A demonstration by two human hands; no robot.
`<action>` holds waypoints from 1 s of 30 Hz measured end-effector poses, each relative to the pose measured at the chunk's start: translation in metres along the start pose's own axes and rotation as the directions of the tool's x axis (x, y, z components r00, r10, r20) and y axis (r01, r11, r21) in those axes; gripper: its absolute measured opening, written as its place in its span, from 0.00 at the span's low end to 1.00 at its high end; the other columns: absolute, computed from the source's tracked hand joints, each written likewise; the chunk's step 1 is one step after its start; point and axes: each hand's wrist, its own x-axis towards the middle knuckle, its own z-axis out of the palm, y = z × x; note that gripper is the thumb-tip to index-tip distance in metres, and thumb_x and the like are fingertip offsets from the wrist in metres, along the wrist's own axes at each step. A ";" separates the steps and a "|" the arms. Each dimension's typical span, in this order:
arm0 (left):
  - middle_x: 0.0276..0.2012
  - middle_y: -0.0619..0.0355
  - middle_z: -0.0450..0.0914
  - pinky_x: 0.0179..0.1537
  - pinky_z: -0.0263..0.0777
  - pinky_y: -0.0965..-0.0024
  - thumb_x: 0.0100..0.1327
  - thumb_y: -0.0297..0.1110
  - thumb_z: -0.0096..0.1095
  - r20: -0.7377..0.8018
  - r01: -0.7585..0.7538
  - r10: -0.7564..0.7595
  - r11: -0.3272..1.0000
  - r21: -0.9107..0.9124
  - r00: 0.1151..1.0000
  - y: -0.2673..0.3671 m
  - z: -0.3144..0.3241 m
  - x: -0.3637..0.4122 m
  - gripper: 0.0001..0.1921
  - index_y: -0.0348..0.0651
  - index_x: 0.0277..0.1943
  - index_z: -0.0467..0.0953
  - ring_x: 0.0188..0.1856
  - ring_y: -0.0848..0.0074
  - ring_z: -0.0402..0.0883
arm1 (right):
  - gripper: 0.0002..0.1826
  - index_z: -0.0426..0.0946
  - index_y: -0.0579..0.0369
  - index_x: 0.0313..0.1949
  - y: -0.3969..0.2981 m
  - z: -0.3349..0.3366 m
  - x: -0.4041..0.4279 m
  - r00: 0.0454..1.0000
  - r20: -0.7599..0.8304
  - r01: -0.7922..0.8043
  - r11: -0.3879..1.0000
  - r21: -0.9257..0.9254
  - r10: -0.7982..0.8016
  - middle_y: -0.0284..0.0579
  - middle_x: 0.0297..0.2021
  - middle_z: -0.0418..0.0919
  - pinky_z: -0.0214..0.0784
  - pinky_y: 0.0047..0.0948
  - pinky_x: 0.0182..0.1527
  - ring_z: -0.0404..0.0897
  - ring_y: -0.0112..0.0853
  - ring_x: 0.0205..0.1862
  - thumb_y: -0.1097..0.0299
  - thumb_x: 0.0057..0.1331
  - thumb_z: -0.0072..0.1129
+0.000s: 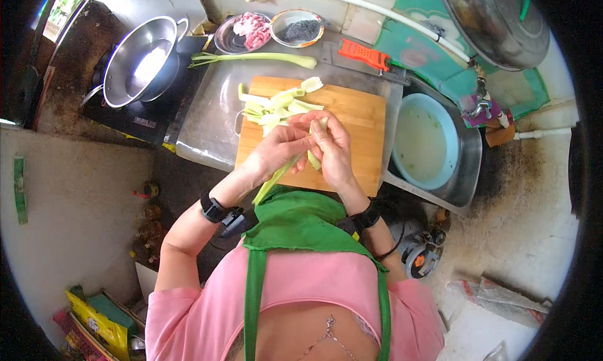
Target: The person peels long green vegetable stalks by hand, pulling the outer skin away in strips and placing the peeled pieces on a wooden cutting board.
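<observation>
Both hands meet over the near half of a wooden cutting board [360, 135]. My left hand [285, 146] grips a pale green celery stalk [275, 179], whose lower end hangs toward the green apron. My right hand [332, 142] pinches the stalk's upper end, its fingers partly covering it. Just beyond the hands lies a loose pile of cut celery pieces [278, 104] on the board's left part. One short green piece [313, 160] shows below the fingers; whether it is held or lying on the board I cannot tell.
A whole celery stalk [264, 57] lies behind the board. Farther back are a bowl of cut raw meat [252, 30] and a bowl with dark contents [297, 28]. An orange grater [362, 54] lies right of them. A wok [141, 69] stands left; a blue basin [424, 142] sits in the sink.
</observation>
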 end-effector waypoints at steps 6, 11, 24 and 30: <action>0.14 0.65 0.67 0.17 0.55 0.80 0.67 0.37 0.49 -0.187 -0.046 0.070 0.991 0.130 0.980 -0.018 0.014 0.008 0.16 0.39 0.25 0.72 0.16 0.86 0.63 | 0.11 0.69 0.58 0.37 0.015 0.008 0.009 0.968 -0.239 0.109 0.982 0.153 -0.070 0.39 0.33 0.74 0.67 0.21 0.35 0.70 0.20 0.30 0.64 0.71 0.41; 0.12 0.66 0.64 0.17 0.52 0.80 0.67 0.36 0.49 -0.239 -0.041 0.083 0.984 0.176 0.967 -0.025 0.015 0.007 0.16 0.38 0.24 0.72 0.15 0.87 0.60 | 0.08 0.69 0.59 0.37 0.028 -0.003 0.021 0.952 -0.279 0.196 0.952 0.234 -0.128 0.36 0.29 0.69 0.70 0.31 0.43 0.68 0.23 0.30 0.68 0.69 0.43; 0.12 0.68 0.63 0.15 0.49 0.83 0.68 0.38 0.47 -0.185 -0.033 0.044 0.998 0.062 0.982 -0.025 0.006 -0.001 0.16 0.41 0.25 0.72 0.13 0.89 0.58 | 0.06 0.68 0.60 0.38 0.023 -0.028 0.046 0.963 -0.252 0.057 0.842 0.536 0.095 0.38 0.29 0.67 0.67 0.33 0.42 0.67 0.26 0.31 0.71 0.68 0.44; 0.11 0.68 0.63 0.15 0.48 0.82 0.69 0.38 0.47 -0.166 -0.027 0.034 0.999 0.046 0.986 -0.030 0.001 -0.004 0.16 0.40 0.25 0.72 0.12 0.88 0.58 | 0.07 0.68 0.60 0.41 0.026 -0.050 0.057 0.975 -0.176 0.032 0.695 0.718 0.137 0.38 0.31 0.69 0.66 0.33 0.44 0.67 0.27 0.31 0.70 0.68 0.44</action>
